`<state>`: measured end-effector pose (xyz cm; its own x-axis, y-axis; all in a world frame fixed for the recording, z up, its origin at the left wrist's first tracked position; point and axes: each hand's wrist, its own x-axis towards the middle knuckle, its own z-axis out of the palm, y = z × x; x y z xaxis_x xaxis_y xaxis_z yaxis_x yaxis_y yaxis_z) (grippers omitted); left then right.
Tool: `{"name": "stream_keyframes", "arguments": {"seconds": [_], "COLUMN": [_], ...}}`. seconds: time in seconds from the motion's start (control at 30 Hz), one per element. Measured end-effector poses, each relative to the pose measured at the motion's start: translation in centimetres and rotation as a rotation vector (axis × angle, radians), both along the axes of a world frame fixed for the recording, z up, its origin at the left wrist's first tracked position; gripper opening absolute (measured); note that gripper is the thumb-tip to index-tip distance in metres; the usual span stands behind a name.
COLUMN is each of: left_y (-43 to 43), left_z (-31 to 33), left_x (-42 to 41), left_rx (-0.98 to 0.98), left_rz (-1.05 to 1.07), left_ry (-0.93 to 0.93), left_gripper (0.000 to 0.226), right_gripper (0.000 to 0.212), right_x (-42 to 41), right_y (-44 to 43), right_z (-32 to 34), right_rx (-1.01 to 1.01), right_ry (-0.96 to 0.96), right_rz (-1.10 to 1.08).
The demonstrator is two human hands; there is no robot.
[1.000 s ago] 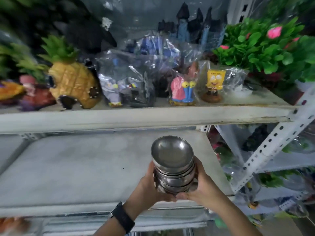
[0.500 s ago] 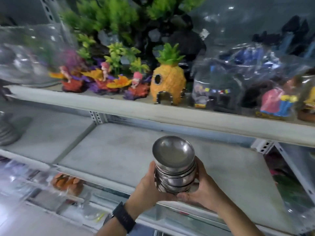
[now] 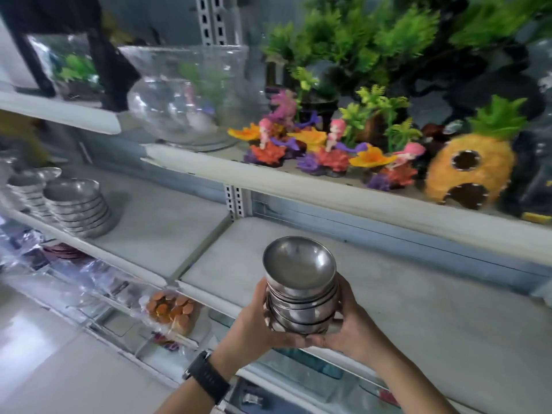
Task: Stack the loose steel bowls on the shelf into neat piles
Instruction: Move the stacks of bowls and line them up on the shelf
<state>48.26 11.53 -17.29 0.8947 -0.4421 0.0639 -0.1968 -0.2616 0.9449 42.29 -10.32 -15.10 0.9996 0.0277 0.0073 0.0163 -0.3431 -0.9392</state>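
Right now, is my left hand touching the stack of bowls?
Touching. The head view shows the left hand curled around the stack of bowls.

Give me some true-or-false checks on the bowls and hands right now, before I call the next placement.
1. The left hand and right hand both have a grip on the stack of steel bowls. True.
2. The stack is set down on the lower shelf board. False: the hands cup it from below, off the board.
3. Other bowl piles stand further left at that shelf level. True.
4. The pineapple ornament shares the level with those piles. False: it stands on the upper shelf.
5. The watch is on the right wrist. False: it is on the left wrist.
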Motion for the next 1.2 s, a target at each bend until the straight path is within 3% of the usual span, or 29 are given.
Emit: {"name": "stream_keyframes", "arguments": {"seconds": [0.47,0.7,0.9,1.1,1.2], "left_y": [16.6,22.9,26.8,29.9,31.3], "left_z": [0.2,0.0,-0.2,0.4,0.6], "left_x": [4.3,6.8,10.0,15.4,18.0], "left_rx": [-0.046,-0.027,-0.018,-0.014,-0.006], "left_rz": [0.047,0.139,0.226,0.271,0.284], "left_ry": [-0.035,-0.030,0.011,0.039,0.082], "left_gripper": [0.121,0.109,0.112,0.105,0.105], "right_gripper": [0.110,0.116,0.123,0.108,0.118], "right_x": [6.4,10.6,15.8,22.6,25.9], "right_y": [16.1,22.1,26.0,29.3,30.6], "right_z": [1.4,1.1,0.5,-0.4,-0.7], "right_rx": [0.022,0.024,0.049,0.084,0.057], "right_ry": [0.006,0.012,0.004,-0.018,-0.043], "right_rz": [0.140,0.217,0.289,0.336,0.354]}}
